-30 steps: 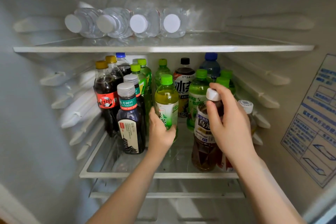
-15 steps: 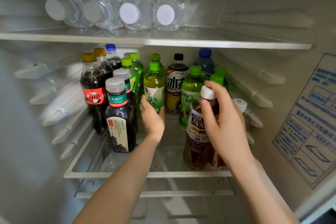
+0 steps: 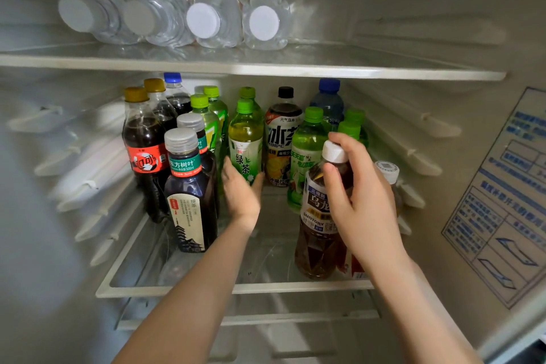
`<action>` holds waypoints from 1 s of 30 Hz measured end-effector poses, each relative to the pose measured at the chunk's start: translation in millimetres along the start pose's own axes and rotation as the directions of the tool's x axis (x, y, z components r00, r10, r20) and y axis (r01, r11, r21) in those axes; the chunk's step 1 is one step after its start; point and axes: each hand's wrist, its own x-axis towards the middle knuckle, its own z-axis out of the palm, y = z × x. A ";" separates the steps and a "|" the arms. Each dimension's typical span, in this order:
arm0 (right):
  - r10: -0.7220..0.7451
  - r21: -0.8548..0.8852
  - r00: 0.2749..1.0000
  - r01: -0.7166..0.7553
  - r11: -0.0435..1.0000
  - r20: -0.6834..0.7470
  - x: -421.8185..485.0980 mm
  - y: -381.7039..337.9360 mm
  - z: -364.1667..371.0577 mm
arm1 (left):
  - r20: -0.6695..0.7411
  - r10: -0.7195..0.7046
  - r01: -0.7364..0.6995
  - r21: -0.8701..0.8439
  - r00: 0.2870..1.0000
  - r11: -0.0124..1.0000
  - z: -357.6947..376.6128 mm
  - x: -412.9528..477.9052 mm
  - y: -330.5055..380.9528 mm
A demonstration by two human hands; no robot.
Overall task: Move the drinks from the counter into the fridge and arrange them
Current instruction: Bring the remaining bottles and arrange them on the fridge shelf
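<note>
Head view: squaring up two bottles.
Left hand (image 3: 242,190) wraps the green-capped green-tea bottle (image 3: 245,139) left of the black-capped iced-tea bottle (image 3: 282,139); right hand (image 3: 362,198) grips the white-capped brown tea bottle (image 3: 320,233); keep both upright.

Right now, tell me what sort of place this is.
The inside of a fridge, probably a household one. The signs: glass shelves with white rims, moulded shelf rails down both side walls, and drink bottles standing in rows, with water bottles lying on the upper shelf.
</note>
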 end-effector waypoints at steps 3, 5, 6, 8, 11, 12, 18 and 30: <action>0.000 0.011 1.000 0.000 1.000 0.002 -0.5 0.0 -0.6 | 0.085 -0.005 0.004 0.018 0.996 1.000 -4.7 -9.3 -4.5; 0.000 0.019 1.000 -0.001 1.000 0.006 -0.1 -0.2 -0.7 | 0.125 0.012 -0.013 0.010 0.992 1.000 -7.8 -20.4 -7.1; 0.001 0.023 1.000 -0.001 1.000 0.007 0.0 -0.1 -1.1 | 0.136 0.039 -0.039 0.002 0.990 0.999 -9.9 -27.0 -7.4; 0.001 0.033 1.000 -0.002 0.999 0.008 -0.7 -0.3 -2.7 | 0.125 0.137 -0.135 -0.025 0.983 0.991 -14.7 -39.2 -4.8; 0.001 0.043 1.000 0.000 0.999 -0.001 -5.5 -0.4 -6.3 | 0.083 0.293 -0.287 -0.075 0.952 0.955 -24.0 -46.5 3.4; 0.000 0.044 1.000 0.000 0.999 -0.011 -7.6 -0.6 -7.7 | 0.074 0.316 -0.310 -0.083 0.946 0.947 -26.5 -44.9 6.3; -0.050 0.053 0.996 0.054 0.997 -0.069 -20.8 -4.8 -16.3 | 0.250 0.295 -0.230 -0.259 0.922 0.938 -20.3 -27.1 21.5; -0.007 0.131 0.999 0.011 0.991 -0.031 -21.5 1.5 -28.9 | 0.580 0.219 0.000 -0.353 0.785 0.936 19.1 -8.8 42.0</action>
